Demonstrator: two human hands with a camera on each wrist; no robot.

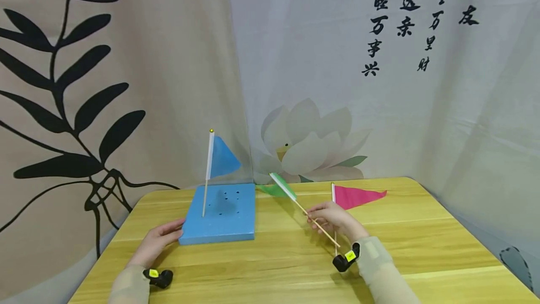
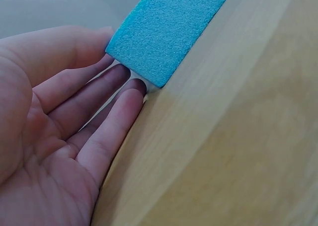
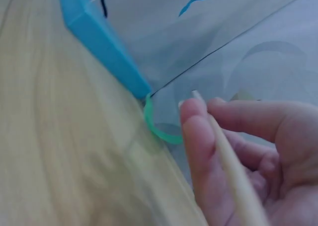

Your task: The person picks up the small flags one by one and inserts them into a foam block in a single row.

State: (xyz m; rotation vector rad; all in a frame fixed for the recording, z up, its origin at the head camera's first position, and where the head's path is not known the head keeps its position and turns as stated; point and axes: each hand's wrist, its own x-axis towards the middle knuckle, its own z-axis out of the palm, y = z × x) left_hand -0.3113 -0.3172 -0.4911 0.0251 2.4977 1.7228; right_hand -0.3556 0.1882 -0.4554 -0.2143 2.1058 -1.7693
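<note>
A blue foam board (image 1: 237, 226) with small holes lies on the table, and a blue pennant flag (image 1: 223, 157) on a stick stands upright in its left part. My left hand (image 1: 155, 239) rests against the board's left side near the front corner, its fingers fairly straight; the thumb tip touches the corner in the left wrist view. My right hand (image 1: 335, 221) pinches the wooden stick of a green flag (image 1: 283, 186) between thumb and fingers. The stick tilts up to the left, its cloth near the board's right edge. Behind that hand lies a pink flag (image 1: 358, 196), its stick partly hidden.
The wooden table (image 1: 253, 271) ends at the back against a printed curtain (image 1: 316, 60) with a lotus, black leaves and writing. Both wrists wear small black cameras, the right one (image 1: 347, 258) beside the pink flag's stick.
</note>
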